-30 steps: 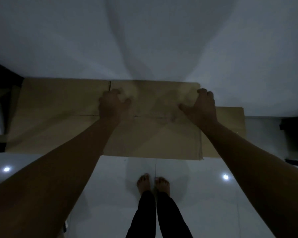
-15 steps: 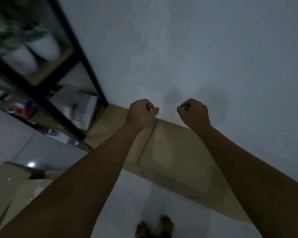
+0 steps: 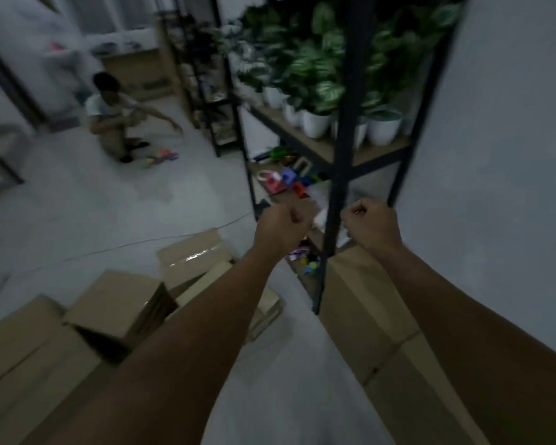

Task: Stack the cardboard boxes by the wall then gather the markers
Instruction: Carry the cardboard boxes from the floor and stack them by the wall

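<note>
Both my fists are curled up holding nothing, left hand (image 3: 281,227) and right hand (image 3: 371,227) mid-frame. Flattened cardboard (image 3: 376,313) lies along the wall (image 3: 501,155) lower right; loose boxes (image 3: 116,303) sit lower left. Markers (too blurry to pick out).

Both fists are held out curled and empty: the left hand (image 3: 281,228) and the right hand (image 3: 371,228). Flattened cardboard (image 3: 360,303) is seen lying along the wall; loose cardboard boxes (image 3: 116,303) are scattered on the floor (image 3: 109,213).
</note>
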